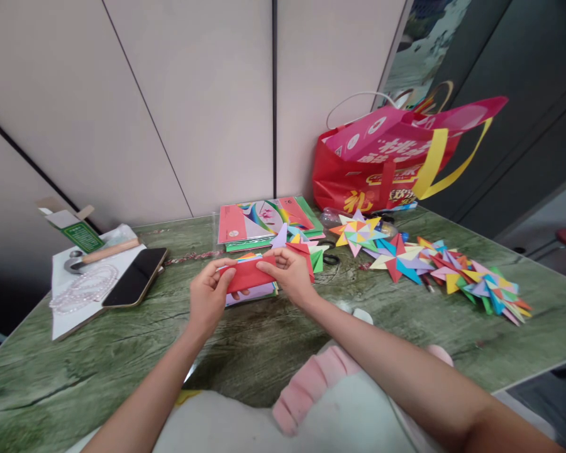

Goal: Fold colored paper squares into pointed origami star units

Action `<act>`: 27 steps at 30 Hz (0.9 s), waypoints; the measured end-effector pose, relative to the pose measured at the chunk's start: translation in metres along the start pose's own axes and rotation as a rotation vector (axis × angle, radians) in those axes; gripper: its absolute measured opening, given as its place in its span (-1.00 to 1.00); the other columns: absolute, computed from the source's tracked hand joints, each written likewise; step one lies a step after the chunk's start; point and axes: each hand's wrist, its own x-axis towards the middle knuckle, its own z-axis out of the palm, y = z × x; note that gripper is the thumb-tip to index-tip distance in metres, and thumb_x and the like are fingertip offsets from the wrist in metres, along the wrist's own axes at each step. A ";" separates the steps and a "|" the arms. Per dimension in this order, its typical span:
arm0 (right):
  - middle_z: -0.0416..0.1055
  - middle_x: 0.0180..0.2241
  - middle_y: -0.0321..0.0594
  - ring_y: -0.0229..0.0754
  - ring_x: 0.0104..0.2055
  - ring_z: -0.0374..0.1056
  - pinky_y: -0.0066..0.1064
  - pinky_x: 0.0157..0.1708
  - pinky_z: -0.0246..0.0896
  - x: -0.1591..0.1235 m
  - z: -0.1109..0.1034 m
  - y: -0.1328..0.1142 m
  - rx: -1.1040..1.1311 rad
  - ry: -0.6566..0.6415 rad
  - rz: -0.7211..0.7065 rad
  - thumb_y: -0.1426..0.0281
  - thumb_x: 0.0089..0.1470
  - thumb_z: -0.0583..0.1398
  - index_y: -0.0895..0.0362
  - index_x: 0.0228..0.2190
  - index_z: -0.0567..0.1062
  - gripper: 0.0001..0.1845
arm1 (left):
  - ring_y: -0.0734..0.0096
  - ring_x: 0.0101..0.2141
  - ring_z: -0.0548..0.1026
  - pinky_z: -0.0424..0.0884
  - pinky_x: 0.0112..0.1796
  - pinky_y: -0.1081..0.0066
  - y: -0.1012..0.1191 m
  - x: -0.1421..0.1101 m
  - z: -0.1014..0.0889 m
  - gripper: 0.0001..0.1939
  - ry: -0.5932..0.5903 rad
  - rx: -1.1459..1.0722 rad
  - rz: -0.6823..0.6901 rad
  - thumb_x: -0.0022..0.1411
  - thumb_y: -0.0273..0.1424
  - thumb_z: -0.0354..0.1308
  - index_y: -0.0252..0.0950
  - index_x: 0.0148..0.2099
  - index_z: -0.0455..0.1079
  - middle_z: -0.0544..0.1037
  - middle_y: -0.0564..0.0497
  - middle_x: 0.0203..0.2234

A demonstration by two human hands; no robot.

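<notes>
Between my two hands I hold a folded sheet of red origami paper (pixel 249 275). My left hand (pixel 208 293) pinches its left end, thumb in front. At the other end my right hand (pixel 290 274) grips it between thumb and fingers. Below and behind the red sheet lies a stack of coloured paper (pixel 252 297), partly hidden by it. Just past my right hand are folded paper pieces (pixel 317 257) in red, green and lilac. Black scissors handles (pixel 331 258) show beside them.
Several folded paper stars (pixel 396 258) spread over the right side of the green table (pixel 136 371). Packs of coloured paper (pixel 268 220) and a red bag (pixel 382 163) stand at the back. On the left are a phone (pixel 136 277), a hammer (pixel 108 251), beads (pixel 87 289) and a green box (pixel 78 234).
</notes>
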 end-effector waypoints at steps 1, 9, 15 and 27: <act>0.44 -0.51 -0.27 -0.21 -0.45 0.36 -0.40 -0.42 0.26 0.000 0.000 0.001 0.002 0.000 0.001 0.23 -0.32 0.33 0.15 -0.44 0.41 -0.64 | 0.45 -0.74 0.40 0.30 -0.66 0.51 -0.001 0.000 0.000 -0.81 -0.001 -0.006 0.002 0.06 -0.36 0.11 -0.31 -0.25 0.31 0.45 0.12 -0.76; 0.42 -0.53 -0.30 -0.23 -0.48 0.35 -0.40 -0.44 0.25 0.001 0.000 0.002 0.035 0.002 0.019 0.27 -0.35 0.35 0.13 -0.45 0.41 -0.64 | 0.45 -0.73 0.41 0.30 -0.65 0.51 -0.001 0.000 0.000 -0.82 0.005 0.024 0.012 0.06 -0.36 0.11 -0.31 -0.25 0.32 0.46 0.13 -0.75; 0.43 -0.53 -0.30 -0.23 -0.48 0.35 -0.40 -0.43 0.26 0.002 -0.001 0.003 0.041 0.007 0.019 0.27 -0.36 0.35 0.14 -0.45 0.41 -0.63 | 0.45 -0.72 0.42 0.30 -0.65 0.52 0.000 -0.001 -0.001 -0.82 0.002 0.049 0.023 0.08 -0.37 0.09 -0.32 -0.24 0.33 0.46 0.12 -0.76; 0.43 -0.50 -0.27 -0.22 -0.45 0.34 -0.39 -0.40 0.25 0.002 -0.001 0.003 0.015 0.012 0.008 0.27 -0.34 0.34 0.15 -0.46 0.43 -0.66 | 0.47 -0.73 0.39 0.29 -0.64 0.52 -0.001 0.000 0.000 -0.82 0.008 0.046 0.012 0.08 -0.36 0.10 -0.32 -0.25 0.33 0.45 0.12 -0.76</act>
